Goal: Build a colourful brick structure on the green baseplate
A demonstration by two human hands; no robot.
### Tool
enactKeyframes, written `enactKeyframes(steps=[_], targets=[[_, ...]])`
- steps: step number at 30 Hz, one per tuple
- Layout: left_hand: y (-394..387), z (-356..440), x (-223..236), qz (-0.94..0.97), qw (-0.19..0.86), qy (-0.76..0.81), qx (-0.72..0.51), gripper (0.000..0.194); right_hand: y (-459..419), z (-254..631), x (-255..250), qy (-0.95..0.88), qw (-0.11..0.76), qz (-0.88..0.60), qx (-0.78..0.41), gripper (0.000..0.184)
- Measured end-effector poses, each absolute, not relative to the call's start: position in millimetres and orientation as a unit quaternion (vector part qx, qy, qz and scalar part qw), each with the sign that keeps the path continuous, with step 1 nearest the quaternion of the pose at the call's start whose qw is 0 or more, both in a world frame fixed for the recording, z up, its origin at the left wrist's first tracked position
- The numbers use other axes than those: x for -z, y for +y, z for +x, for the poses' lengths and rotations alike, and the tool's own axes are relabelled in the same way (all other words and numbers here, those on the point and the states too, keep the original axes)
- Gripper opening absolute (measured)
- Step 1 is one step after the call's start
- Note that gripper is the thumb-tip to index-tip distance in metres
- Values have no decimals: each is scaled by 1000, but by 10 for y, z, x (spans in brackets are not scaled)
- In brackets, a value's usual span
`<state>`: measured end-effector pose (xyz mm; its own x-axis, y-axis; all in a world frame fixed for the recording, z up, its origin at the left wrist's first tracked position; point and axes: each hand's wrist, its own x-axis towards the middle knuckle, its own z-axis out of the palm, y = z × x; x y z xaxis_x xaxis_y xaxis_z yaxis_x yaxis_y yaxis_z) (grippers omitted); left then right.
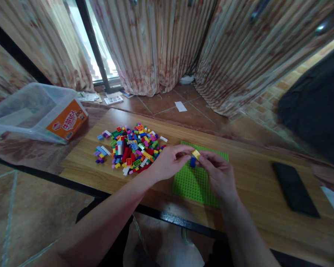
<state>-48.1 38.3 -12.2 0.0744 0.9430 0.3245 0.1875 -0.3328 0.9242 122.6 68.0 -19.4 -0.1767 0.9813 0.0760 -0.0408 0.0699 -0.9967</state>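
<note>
A wooden table [253, 163] is topped by a green studded baseplate [195, 185], with a heap of colourful bricks [133, 148] spread at one side and a black phone-like slab [295, 189] laid at the other

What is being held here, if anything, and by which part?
A yellow brick, by its right side, in the fingers of the right hand; the left hand is at its left edge. Whether the blue brick below is joined cannot be told.

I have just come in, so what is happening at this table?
A person's left hand and right hand hold a small yellow brick with their fingers, above a green board. A blue brick is just below it; I cannot tell if they are joined. A pile of loose bricks lies on the table, to the left.
</note>
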Motion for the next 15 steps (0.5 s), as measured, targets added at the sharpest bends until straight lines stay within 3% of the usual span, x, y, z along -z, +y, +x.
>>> enactKeyframes(steps=[5, 15], targets=[[403, -369, 194, 563, 461, 429, -535, 14, 638, 1263, 212, -568, 459, -419, -539, 19], [406, -313, 264, 559, 442, 489, -504, 9, 609, 1442, 211, -700, 360, -493, -371, 25]])
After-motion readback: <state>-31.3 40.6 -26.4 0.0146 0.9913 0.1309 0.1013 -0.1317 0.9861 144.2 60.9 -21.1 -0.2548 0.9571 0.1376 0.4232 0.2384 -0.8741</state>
